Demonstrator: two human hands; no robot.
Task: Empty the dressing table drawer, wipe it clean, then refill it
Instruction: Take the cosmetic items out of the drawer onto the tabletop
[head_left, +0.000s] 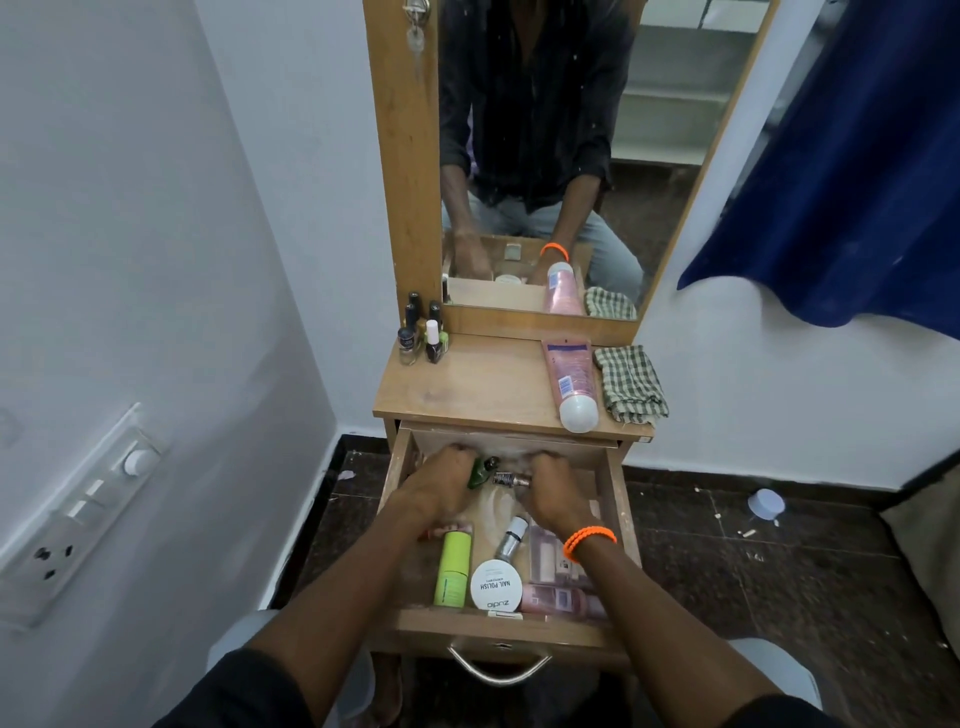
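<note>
While both hands curl round small bottles at the drawer (618, 499) back, left hand (441, 480) on green bottle (480, 470), right hand (553, 486) on silver bottle (511, 478), lift straight up, then set beside the nail polishes (423, 338) on the counter (483, 384).

Your open drawer (618, 525) is crowded along its near end: green tube (453, 569), white nail polish jar (496, 585) and pink items block entry there. Bare floor shows mid-drawer. On the tabletop (478, 384), the centre lies free; nail polish bottles (423, 338) stand far left, pink tube (570, 382) and checked cloth (631, 384) occupy the right.
</note>
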